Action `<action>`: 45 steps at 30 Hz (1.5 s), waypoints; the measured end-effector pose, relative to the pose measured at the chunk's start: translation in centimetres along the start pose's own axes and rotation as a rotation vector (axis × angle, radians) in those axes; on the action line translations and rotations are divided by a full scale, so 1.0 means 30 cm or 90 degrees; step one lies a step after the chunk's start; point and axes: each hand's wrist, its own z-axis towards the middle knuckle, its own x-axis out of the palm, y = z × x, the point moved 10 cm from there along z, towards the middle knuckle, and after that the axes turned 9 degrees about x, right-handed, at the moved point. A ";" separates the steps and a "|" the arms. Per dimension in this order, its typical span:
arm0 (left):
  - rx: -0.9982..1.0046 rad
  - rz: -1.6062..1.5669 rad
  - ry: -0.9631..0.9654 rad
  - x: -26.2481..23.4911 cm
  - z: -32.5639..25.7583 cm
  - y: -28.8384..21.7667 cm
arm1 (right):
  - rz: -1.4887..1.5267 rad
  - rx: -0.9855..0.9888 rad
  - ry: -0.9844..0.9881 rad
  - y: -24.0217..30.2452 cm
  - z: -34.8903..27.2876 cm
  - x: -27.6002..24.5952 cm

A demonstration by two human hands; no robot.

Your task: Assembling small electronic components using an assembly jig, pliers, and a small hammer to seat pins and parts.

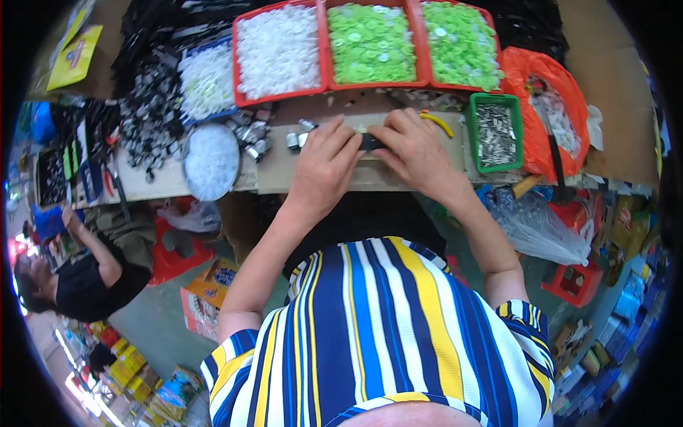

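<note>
Head view: at the upper centre of the frame, a small black oblong piece (371, 142) lies between both hands, the right hand (414, 147) with its fingers clamped on one end. The left hand (326, 162) has its fingers together at the other end, whether gripping I cannot tell; a green rectangular plastic bin (500, 169) of metal parts stands upper right.

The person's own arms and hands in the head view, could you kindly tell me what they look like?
The left hand and right hand are ungloved, with no watch visible; the bare forearms lead to short fabric sleeves striped navy, white and yellow.
</note>
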 end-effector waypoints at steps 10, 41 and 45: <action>0.154 0.094 0.070 0.064 -0.025 -0.022 | -0.226 0.324 -0.412 -0.651 -0.252 -0.608; 0.144 0.136 0.116 0.085 -0.041 -0.018 | -0.015 -0.030 -0.233 0.134 -0.163 -0.307; 0.158 0.131 0.113 0.088 -0.018 -0.022 | -0.119 0.101 0.019 -0.002 -0.121 -0.048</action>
